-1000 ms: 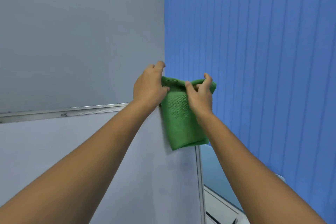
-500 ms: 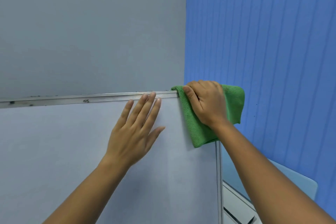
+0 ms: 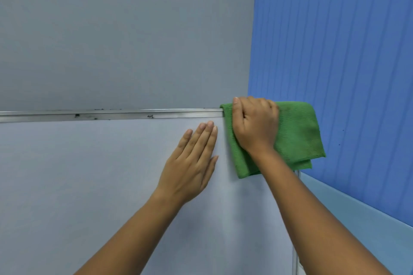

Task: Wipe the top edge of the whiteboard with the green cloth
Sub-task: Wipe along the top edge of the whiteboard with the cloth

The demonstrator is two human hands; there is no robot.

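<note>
Right hand (image 3: pixel 254 125) pressing green cloth (image 3: pixel 297 134) on whiteboard (image 3: pixel 89 185) top edge (image 3: pixel 111 115) (dark specks)

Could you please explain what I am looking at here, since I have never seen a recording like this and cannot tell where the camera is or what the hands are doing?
There is no machine here: a person works with two bare hands, and the single camera sits on their head, looking forward at them. In front is a whiteboard with a metal top edge that carries dark specks. The right hand presses a folded green cloth over the right end of that edge, near the board's corner. The left hand holds nothing; it lies flat and open on the board's face just below the edge. Behind are a grey wall and blue vertical blinds on the right.
</note>
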